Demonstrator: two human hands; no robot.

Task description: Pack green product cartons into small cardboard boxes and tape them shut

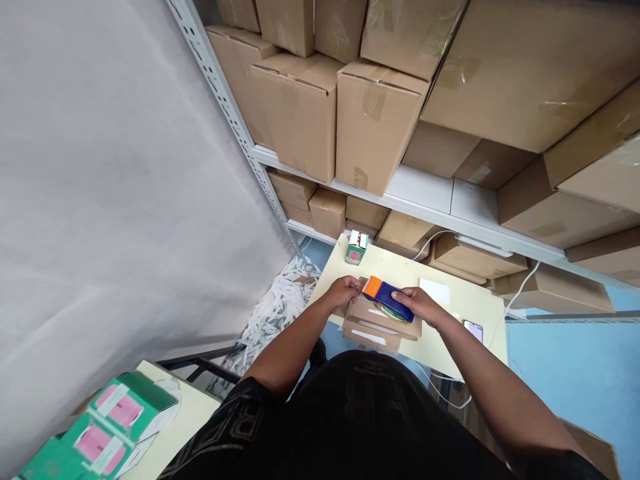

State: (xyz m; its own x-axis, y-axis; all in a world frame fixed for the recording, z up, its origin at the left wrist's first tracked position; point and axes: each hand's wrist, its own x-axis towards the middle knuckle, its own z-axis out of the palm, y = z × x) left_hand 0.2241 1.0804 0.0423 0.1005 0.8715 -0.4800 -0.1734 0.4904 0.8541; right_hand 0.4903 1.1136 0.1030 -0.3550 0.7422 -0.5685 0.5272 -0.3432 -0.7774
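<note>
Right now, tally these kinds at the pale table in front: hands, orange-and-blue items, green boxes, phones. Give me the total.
Hands: 2, left hand and right hand
Orange-and-blue item: 1, held in the right hand
Green box: 1
Phone: 1
Total: 5

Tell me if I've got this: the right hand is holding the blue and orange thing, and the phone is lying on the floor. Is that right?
Not quite: the phone is lying on the table, as the head view shows. The right hand is holding the blue and orange thing.
</note>
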